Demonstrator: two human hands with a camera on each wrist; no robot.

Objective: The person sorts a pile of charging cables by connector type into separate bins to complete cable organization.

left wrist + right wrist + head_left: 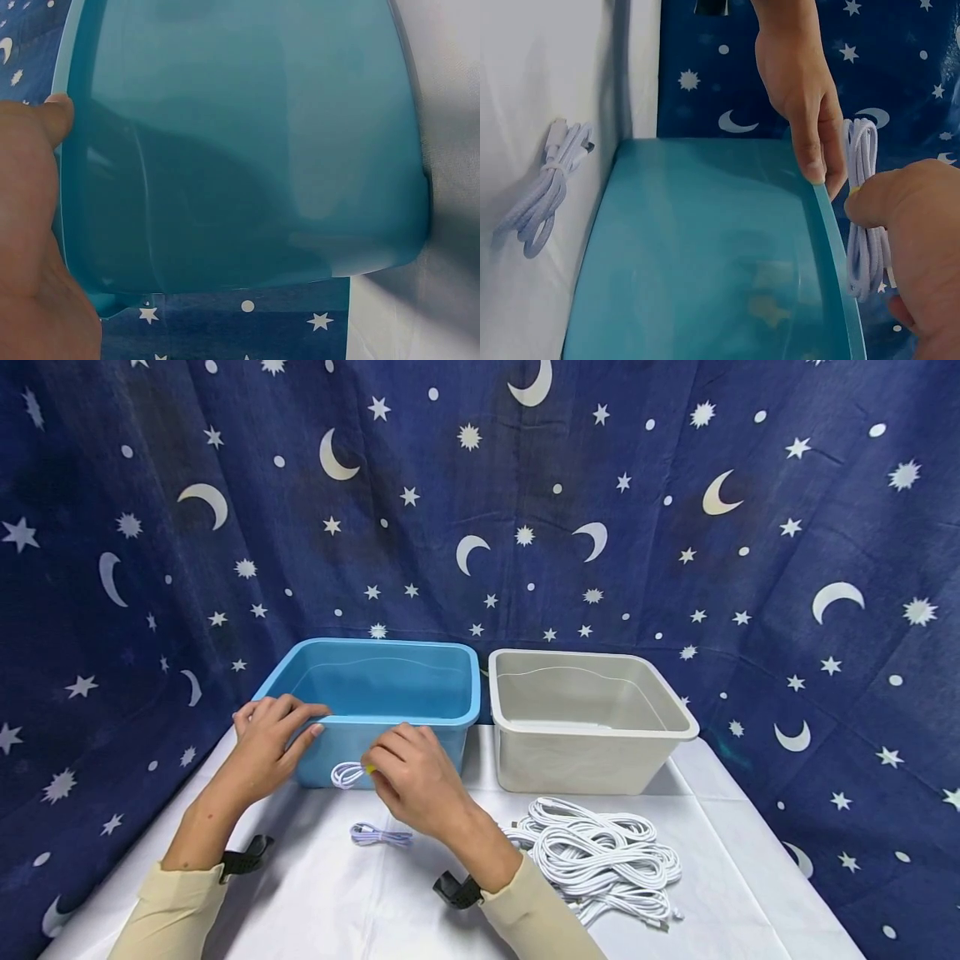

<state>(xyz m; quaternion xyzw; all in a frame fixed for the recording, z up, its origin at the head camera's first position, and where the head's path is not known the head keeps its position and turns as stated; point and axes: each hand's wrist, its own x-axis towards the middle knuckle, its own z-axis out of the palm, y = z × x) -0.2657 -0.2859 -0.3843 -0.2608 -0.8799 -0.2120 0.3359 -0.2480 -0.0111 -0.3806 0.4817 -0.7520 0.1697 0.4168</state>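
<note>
- Seeing white cable pile [600,856] nr R, coiled, on white tablecloth [720,860].
- Spotting tied lilac cable [381,836] lying nr ctr, L of pile.
- Pinching 2nd lilac cable [347,774] at yellow tie w/ R hand [420,777], fingers closed, by near rim of blue bin [341,745].
- Gripping same rim, L end, w/ L hand [270,747], thumb outside.
- Seeing grey bin [577,764] far R, starry curtain [525,593] behind.

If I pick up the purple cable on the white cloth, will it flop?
The purple cable may wobble at its ends, where thin loops look bendy. It probably won't unravel, since a band seems to cinch it. Being a small bundle, it's likely light.
</note>
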